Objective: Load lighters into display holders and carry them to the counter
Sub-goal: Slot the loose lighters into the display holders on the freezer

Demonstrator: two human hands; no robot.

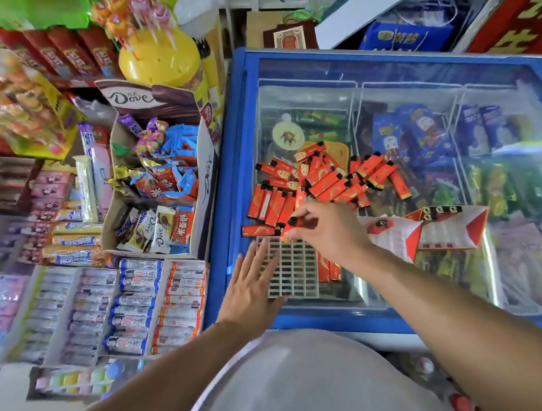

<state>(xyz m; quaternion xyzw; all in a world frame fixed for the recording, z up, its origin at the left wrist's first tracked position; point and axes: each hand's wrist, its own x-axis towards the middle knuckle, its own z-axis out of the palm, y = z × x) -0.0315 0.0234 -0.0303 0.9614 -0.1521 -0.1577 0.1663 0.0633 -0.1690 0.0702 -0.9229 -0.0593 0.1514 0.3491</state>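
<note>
while the right hand (325,229) pinches a lighter (295,223), candy boxes (159,170) crowd the freezer (228,189).

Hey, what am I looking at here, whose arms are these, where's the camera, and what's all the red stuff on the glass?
There is no machine: these are a person's two bare arms, filmed by one wide-angle camera worn on the head and looking down. They stand at a blue chest freezer with a glass lid. On the glass lies a heap of red lighters and a pale plastic grid holder with many small slots. The left hand rests flat, fingers straight, on the holder's left edge. The right hand pinches one red lighter just above the holder's far edge. Sweets fill the shelves on the left.
</note>
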